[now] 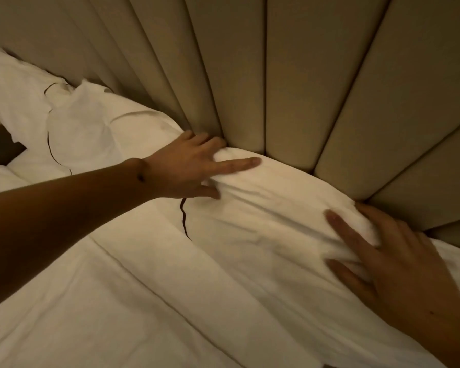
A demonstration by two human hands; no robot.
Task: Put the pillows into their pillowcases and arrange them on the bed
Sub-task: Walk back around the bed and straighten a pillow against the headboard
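Note:
A white cased pillow (271,208) lies against the padded headboard, creased where both hands pinch it. My left hand (189,166) grips its upper left part, forefinger stretched out along the top edge. My right hand (398,264) clutches its right end, a fold of fabric bunched between thumb and fingers. A second white pillow (91,128) in a case with a dark wavy trim line leans on the headboard to the left, touching the first one.
The beige channel-tufted headboard (290,75) fills the top and right. White bedding (117,301) covers the mattress below. A dark gap beside the bed (0,150) shows at the far left edge.

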